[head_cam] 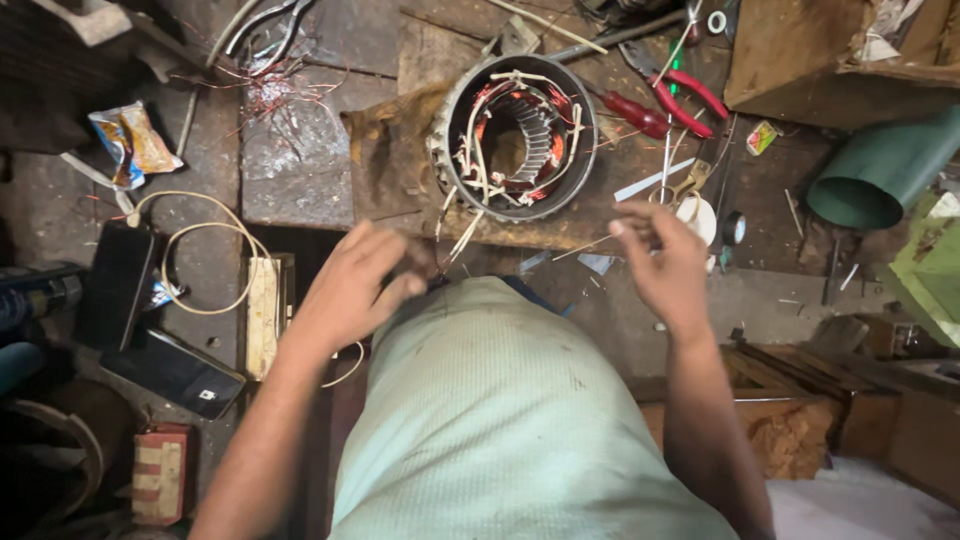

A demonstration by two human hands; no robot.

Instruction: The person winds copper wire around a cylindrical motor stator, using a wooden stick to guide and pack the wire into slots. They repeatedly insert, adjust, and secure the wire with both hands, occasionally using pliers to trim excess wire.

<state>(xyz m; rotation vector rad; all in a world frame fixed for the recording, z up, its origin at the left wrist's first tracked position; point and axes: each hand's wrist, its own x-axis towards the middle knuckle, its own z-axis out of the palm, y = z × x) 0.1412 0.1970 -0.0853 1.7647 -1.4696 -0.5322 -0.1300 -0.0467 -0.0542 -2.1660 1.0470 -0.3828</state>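
Head view, left hand (352, 290) fingers loosely curled, right hand (665, 265) fingers pinching thin wire, near stator (515, 135)

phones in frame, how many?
2. One black phone lies left of the left hand beside the looped white cable; another phone lies just below it, nearer the person. More may be hidden in clutter.

Dim warm light, deep shadow at left edge, motion-blurred fingers, wide-angle bending at corners
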